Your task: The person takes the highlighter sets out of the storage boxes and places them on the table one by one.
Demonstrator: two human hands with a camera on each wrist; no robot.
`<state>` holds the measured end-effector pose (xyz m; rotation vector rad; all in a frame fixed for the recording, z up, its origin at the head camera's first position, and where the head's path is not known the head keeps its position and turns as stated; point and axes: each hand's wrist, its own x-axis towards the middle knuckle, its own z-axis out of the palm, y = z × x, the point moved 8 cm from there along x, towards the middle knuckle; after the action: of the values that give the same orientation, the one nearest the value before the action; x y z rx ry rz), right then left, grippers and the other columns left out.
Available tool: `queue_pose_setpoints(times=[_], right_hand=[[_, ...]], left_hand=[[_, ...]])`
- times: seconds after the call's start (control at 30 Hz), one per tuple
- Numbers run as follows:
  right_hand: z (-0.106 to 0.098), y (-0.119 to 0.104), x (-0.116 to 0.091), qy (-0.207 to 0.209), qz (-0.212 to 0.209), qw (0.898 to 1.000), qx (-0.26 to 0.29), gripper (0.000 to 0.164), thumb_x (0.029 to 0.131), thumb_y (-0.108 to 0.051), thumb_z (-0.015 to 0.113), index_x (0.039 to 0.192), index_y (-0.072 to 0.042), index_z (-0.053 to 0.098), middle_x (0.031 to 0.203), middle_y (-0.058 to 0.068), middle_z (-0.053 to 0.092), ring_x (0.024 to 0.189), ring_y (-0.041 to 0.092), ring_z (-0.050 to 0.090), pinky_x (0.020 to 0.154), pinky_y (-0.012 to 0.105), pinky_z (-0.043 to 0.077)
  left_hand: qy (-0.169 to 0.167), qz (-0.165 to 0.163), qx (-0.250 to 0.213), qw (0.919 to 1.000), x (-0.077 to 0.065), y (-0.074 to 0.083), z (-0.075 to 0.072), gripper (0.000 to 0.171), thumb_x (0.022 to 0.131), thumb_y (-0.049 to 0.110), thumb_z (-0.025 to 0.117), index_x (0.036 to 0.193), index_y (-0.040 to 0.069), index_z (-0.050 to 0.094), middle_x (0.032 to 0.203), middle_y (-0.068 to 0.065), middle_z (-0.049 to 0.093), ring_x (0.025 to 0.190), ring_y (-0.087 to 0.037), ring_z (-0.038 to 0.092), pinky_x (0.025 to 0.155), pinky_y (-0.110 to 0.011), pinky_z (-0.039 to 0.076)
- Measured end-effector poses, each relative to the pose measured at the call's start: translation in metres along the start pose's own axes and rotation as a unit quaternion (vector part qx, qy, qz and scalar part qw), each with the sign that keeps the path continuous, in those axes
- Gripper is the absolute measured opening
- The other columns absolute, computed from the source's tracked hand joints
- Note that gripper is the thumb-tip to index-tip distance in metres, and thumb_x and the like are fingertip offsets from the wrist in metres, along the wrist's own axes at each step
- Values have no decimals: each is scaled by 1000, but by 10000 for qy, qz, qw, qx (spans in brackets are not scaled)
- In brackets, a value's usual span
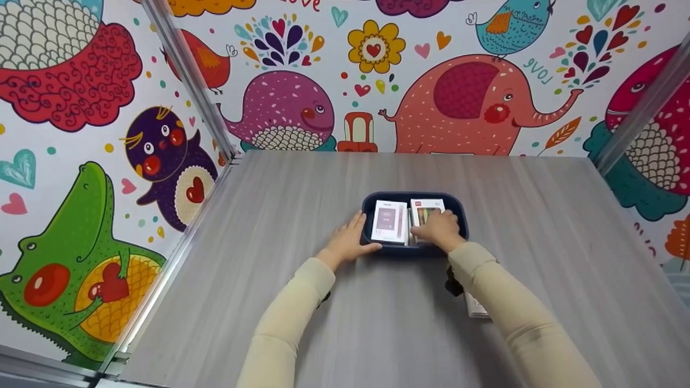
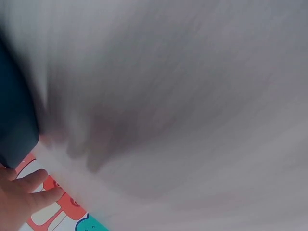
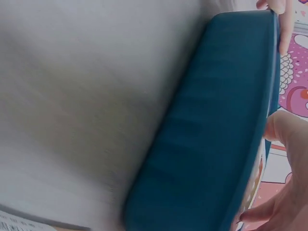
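A dark blue rectangular bin (image 1: pixel 414 251) sits on the table and holds white boxes. On its left lies a white box with a pinkish panel (image 1: pixel 389 221). Beside it is a white box with a red logo and a colourful picture (image 1: pixel 427 205). My right hand (image 1: pixel 441 230) reaches over this second box, thumb on its left and fingers on its right, gripping it inside the bin; the right wrist view shows the thumb and a finger (image 3: pixel 260 211) at the rim. At the bin's left side, my left hand (image 1: pixel 347 240) rests with spread fingers against the rim.
Partly under my right forearm, another white box (image 1: pixel 476 306) lies on the grey wood-grain table (image 1: pixel 302 194). Walls with cartoon animals (image 1: pixel 458 108) and metal posts (image 1: pixel 186 70) stand at the back and sides.
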<state>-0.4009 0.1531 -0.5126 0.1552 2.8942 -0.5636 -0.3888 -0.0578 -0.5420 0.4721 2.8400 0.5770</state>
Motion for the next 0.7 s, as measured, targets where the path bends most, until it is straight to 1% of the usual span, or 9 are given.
queue_pose_setpoints(times=[0.23,0.4,0.7], right_hand=[[-5,-3,-4,-81,-84,9999,1,83,73,-45,58,125,17,38,121,39,38,111,49,39,89,53,40],[-10,-4,-8,-61,-119,9999,-9,84,73,-47,60,125,16,39,121,38,39,111,49,40,89,53,39],[-20,-7,-20,-48,-262,9996,-63,82,73,-47,63,121,16,41,114,35,43,104,45,45,85,52,40]], left_hand=[[10,9,91,10000,-1,0,0,94,81,64,51,147,8,15,153,-8,13,130,-40,31,106,-51,23],[-32,-24,9,10000,-1,-1,1,95,81,64,52,147,9,14,154,-8,12,131,-39,29,107,-50,21],[10,32,27,10000,0,-1,1,95,80,64,52,147,8,15,153,-9,13,132,-38,29,107,-49,22]])
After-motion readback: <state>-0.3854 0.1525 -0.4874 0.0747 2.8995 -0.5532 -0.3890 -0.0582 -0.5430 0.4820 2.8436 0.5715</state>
